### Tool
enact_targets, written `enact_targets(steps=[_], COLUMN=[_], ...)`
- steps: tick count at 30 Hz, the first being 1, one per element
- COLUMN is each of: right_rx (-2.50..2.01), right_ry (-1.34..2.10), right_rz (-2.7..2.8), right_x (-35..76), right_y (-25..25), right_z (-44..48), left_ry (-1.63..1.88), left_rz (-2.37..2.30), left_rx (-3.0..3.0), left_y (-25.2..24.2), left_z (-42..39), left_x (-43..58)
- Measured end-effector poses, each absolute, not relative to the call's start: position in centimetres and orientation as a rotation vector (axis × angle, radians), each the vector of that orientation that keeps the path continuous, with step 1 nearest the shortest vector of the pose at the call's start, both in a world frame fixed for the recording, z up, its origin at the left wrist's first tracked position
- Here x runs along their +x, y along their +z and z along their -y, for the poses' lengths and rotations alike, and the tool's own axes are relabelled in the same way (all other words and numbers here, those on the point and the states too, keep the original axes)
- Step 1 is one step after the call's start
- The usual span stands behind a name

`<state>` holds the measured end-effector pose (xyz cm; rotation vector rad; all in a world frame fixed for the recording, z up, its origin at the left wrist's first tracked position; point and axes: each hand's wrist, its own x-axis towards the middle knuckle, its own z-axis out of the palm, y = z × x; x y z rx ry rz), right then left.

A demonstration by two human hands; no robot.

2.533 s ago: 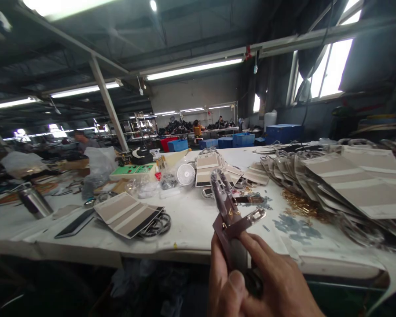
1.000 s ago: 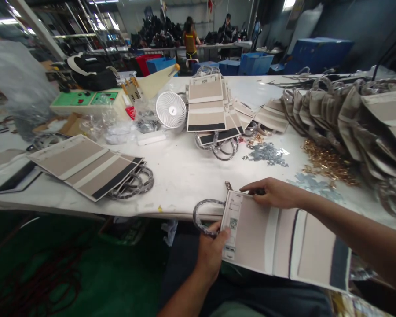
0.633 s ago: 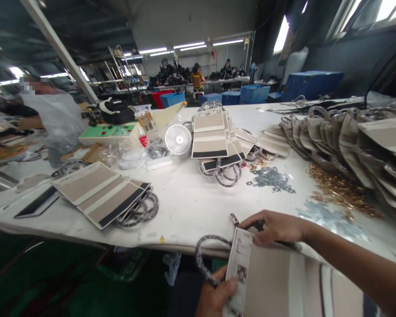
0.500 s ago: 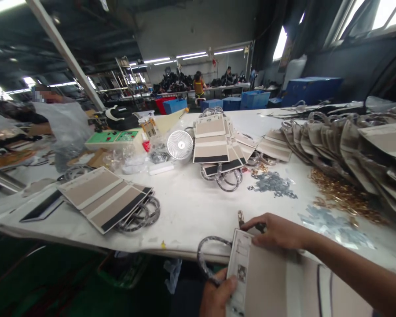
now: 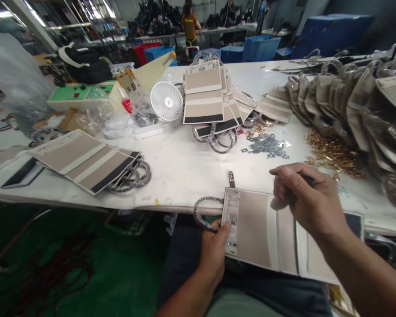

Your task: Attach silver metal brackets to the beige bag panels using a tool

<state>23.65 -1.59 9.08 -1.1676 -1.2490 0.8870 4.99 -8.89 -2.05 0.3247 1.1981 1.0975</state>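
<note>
A flat beige bag panel [image 5: 254, 229] with pale bands lies across my lap and the table's front edge. My left hand [image 5: 214, 246] is closed on its left edge, thumb on top, beside the base of a plastic-wrapped loop handle [image 5: 198, 213]. A short strap with a metal fitting [image 5: 231, 178] sticks out from the panel's upper left corner. Above the panel, my right hand [image 5: 305, 193] hovers with curled fingers. Something dark shows within its grip, too hidden to name. Small metal plates [image 5: 267, 146] lie in a pile beyond it.
Stacked bag panels [image 5: 204, 105] lie mid-table, and more panels [image 5: 86, 158] at left. A white fan [image 5: 166, 101] stands behind. Gold-coloured metal pieces [image 5: 333, 152] are heaped before a row of beige bags [image 5: 336, 97] at right. A person [image 5: 189, 28] is far back.
My right hand has lifted off the panel's top corner and moved right with curled fingers. My left hand still holds the panel's edge. The view has tilted down.
</note>
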Motion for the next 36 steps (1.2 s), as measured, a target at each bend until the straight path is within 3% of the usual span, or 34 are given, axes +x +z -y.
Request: enact_targets(steps=[5,20,28,36], right_rx=[-0.881,-0.802,-0.868,-0.984], right_ry=[1.235,1.093,0.936,1.061], right_rz=[0.756,0.567,1.108,1.285], right_x=[20.3,18.9,16.6,16.0], right_y=[6.4,3.5,3.0,5.4], right_z=[3.5,2.7,3.6,2.7], left_ry=[1.133,1.113,1.091,1.14], left_rz=[-1.189,-1.147,-1.204,-1.142], left_rx=[0.352,0.303,0.324,0.301], left_y=[-2.2,-2.0,-1.8,-2.6], left_z=[8.7,8.4,8.1,8.3], left_x=[5.6,6.1,6.0,6.2])
